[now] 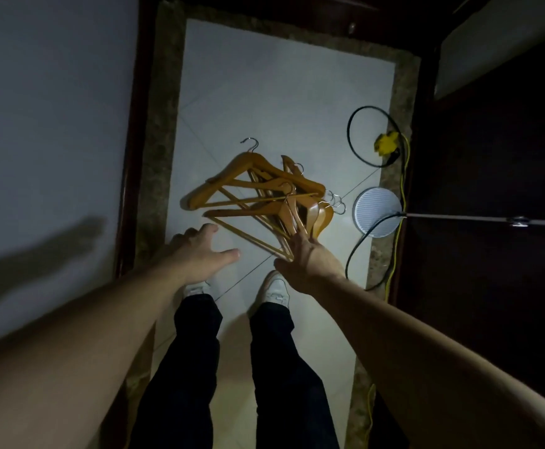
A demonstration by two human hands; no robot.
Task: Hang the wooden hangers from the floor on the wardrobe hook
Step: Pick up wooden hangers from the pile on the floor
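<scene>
Several wooden hangers (258, 196) with metal hooks lie in a tangled pile on the white tiled floor (264, 92), straight ahead of my feet. My left hand (200, 254) hovers open at the pile's near left corner, fingers spread, holding nothing. My right hand (303, 257) reaches down at the pile's near right end, its fingers spread and touching or overlapping the hanger ends; no grip is visible. The wardrobe hook is not in view.
A round white lamp (376, 212) on a thin stand sits on the floor to the right, with a black cable (355, 137) and a yellow cable (402, 176) beside it. Dark wardrobe panels (491, 254) stand on the right; a pale wall (44, 124) on the left.
</scene>
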